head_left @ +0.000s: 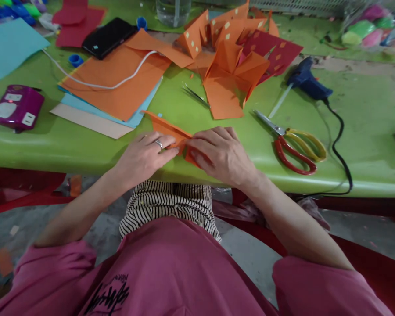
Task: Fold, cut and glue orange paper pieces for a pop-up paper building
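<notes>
Left hand (144, 154) and right hand (222, 153) both pinched on a folded orange paper piece (167, 130) at the near edge of the green table (365, 131). Left fingertips press the fold line, ring visible; right hand covers the other end, so its grip underneath is probably a thumb pinch, hard to confirm. Step looks like creasing a fold. Next move likely needs firm pressure run along the crease with edges kept aligned. Scissors (292, 142) just right of the right hand, glue gun (307, 83) beyond them, tweezers (195, 95) and finished orange folded pieces (232, 74) ahead.
</notes>
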{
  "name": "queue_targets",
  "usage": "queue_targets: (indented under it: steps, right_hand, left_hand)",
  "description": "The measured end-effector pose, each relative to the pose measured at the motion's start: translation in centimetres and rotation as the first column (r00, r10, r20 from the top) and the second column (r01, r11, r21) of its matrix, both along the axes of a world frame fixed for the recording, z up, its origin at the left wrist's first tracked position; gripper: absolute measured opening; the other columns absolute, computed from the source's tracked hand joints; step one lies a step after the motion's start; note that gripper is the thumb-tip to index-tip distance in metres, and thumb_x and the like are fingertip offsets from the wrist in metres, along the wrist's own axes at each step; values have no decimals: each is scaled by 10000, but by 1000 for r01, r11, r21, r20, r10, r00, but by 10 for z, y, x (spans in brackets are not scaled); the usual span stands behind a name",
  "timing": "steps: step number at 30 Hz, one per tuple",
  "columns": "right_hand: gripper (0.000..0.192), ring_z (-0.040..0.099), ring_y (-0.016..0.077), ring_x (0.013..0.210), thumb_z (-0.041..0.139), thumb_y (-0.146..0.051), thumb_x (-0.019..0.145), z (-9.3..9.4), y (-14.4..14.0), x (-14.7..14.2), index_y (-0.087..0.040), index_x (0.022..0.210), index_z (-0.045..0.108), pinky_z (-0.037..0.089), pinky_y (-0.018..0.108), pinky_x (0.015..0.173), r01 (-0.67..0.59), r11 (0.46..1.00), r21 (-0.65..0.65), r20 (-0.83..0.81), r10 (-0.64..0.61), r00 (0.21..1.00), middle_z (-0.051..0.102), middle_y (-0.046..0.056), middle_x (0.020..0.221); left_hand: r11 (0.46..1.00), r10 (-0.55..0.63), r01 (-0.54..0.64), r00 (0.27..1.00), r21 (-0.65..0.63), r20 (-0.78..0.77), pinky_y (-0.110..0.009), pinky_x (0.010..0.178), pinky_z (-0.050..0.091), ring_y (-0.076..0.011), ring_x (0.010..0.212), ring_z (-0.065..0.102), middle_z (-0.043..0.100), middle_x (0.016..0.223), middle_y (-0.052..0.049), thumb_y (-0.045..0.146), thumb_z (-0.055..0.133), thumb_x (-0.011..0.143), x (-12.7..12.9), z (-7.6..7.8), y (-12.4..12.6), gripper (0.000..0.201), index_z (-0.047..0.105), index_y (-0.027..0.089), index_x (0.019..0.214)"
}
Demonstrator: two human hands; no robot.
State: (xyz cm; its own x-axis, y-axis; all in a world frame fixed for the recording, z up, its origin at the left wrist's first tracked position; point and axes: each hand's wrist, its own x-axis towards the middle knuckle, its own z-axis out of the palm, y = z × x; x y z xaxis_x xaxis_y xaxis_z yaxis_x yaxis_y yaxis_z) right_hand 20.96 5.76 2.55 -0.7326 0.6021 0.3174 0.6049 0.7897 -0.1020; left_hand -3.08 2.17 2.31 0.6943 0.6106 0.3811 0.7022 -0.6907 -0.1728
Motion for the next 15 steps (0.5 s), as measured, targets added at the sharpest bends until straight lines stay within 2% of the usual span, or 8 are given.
queue_targets:
  steps: [6, 9, 12, 15]
  right_hand:
    - [329, 553, 239, 938, 431, -328, 1026, 2, -1, -8, -180, 1193, 674, 401, 365, 796, 19, 1000, -15, 72, -17, 997, 708, 101, 1094]
    - [319, 552, 242, 928, 437, -321, 1023, 5, 0, -11, -182, 1162, 689, 407, 368, 798, 48, 998, -30, 103, -44, 994, 707, 102, 1069]
    - [299, 557, 244, 912, 453, -295, 1014, 7, 1, -14, -179, 1146, 695, 412, 374, 805, 72, 997, -37, 95, -68, 993, 709, 98, 1022]
    - [274, 569, 236, 915, 477, -294, 1006, 6, 2, -15, -202, 1140, 698, 415, 369, 813, 34, 999, -39, 41, -32, 999, 715, 81, 1035]
  left_hand:
    - [1000, -7, 7, 1000, 23, 1, -338, 809, 517, -194, 876, 659, 749, 1002, -66, 120, 465, 992, -1, 1, 5, 247, 694, 135, 1085]
    - [999, -19, 20, 999, 34, -30, -321, 747, 513, -181, 814, 657, 743, 927, -53, 113, 468, 986, -1, 1, 7, 236, 696, 151, 1035]
    - [992, -58, 65, 995, 104, -76, -304, 695, 512, -172, 769, 652, 737, 887, -49, 77, 472, 966, 1, 2, 9, 233, 694, 141, 1002]
    - [979, -59, 73, 995, 189, -78, -298, 673, 517, -171, 737, 652, 732, 851, -41, 60, 495, 947, 2, 3, 10, 207, 691, 126, 963]
